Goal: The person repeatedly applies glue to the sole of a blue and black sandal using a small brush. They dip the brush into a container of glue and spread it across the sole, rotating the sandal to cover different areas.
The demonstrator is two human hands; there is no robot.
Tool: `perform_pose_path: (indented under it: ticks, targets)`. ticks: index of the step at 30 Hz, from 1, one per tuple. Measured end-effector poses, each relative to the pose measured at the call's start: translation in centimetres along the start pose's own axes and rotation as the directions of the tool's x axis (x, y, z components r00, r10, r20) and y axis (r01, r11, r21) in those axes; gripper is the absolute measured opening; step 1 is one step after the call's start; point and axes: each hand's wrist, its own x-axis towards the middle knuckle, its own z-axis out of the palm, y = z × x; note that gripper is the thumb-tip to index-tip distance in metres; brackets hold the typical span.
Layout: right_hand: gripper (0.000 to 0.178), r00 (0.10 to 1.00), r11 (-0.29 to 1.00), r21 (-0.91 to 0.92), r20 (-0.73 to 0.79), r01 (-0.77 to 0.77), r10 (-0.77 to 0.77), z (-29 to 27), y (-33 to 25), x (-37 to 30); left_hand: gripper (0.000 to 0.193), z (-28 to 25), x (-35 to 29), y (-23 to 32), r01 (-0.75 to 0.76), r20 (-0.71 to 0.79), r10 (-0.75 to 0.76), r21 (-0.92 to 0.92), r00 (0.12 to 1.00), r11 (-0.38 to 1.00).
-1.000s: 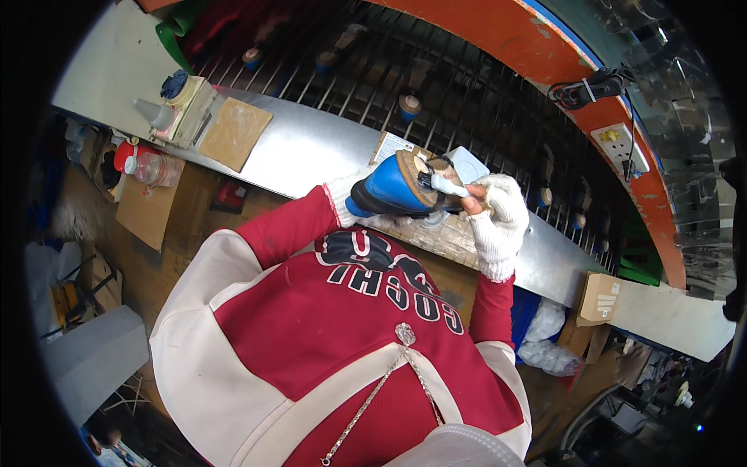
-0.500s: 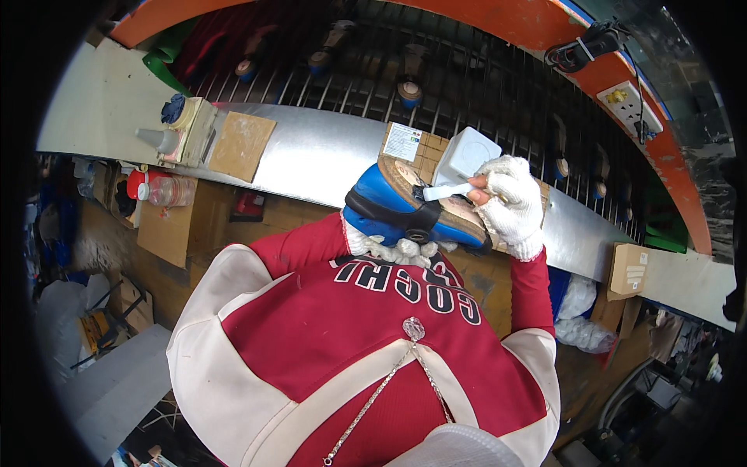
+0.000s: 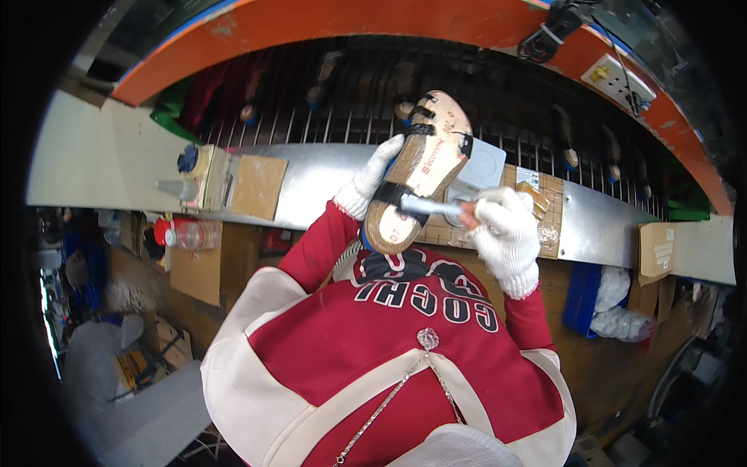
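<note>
My left hand [image 3: 372,177], in a white knit glove with bare fingertips, grips a sandal [image 3: 426,167] built on a blue last. Its pale underside is turned up, with black strap ends folded over the edges. Some of that hand's fingers are hidden behind the sandal. Between the fingers of my gloved right hand [image 3: 507,237] is a small brush [image 3: 429,205] with a light handle, pinched shut. Its tip lies at the black strap near the heel end. Just behind the sandal stands a white square container [image 3: 480,165], partly covered.
A metal ledge [image 3: 599,233] runs across the front of a rod conveyor [image 3: 358,132], where several lasts lie. Cardboard [image 3: 258,187] and a holder with bottles [image 3: 206,175] sit at left. An orange frame [image 3: 296,35] arches above. A carton [image 3: 657,249] is at right.
The sandal has turned from lying sideways to standing lengthwise, underside toward me. My left hand now shows at its left side. The brush has moved from the middle to the heel end.
</note>
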Motion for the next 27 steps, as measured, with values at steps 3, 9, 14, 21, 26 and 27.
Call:
perform_pose_path:
  ticks: [3,9,14,21,26,27]
  targets:
    - [0.014,0.977,0.995,-0.027,-0.195,-0.099,0.092,-0.1,2.6,2.0,0.063,0.0,0.6,0.5,-0.019,0.17,0.016,0.018,0.985,1.0]
    - [0.015,0.922,0.912,-0.347,-0.379,-0.217,0.075,-0.5,5.0,4.2,0.075,-0.4,0.6,-0.7,0.036,0.235,-0.039,0.017,0.971,0.999]
    - [0.014,0.941,0.935,0.258,-0.171,-0.245,0.293,0.6,4.6,1.8,0.073,0.2,0.1,-0.4,0.08,0.023,-0.077,-0.154,0.997,0.985]
    - [0.03,0.732,0.194,0.913,0.146,-0.358,0.665,6.8,4.1,-0.5,0.078,3.1,1.5,-1.3,-0.342,-0.249,0.385,0.2,0.889,0.918]
    - [0.053,0.786,0.207,0.97,-0.03,-0.126,0.618,9.7,4.0,0.3,0.076,4.1,3.2,-3.0,-0.386,-0.434,0.595,0.479,0.677,0.788]
    - [0.053,0.774,0.261,0.95,-0.032,-0.173,0.632,9.5,4.5,0.4,0.077,4.2,3.2,-3.4,-0.343,-0.483,0.614,0.537,0.625,0.771]
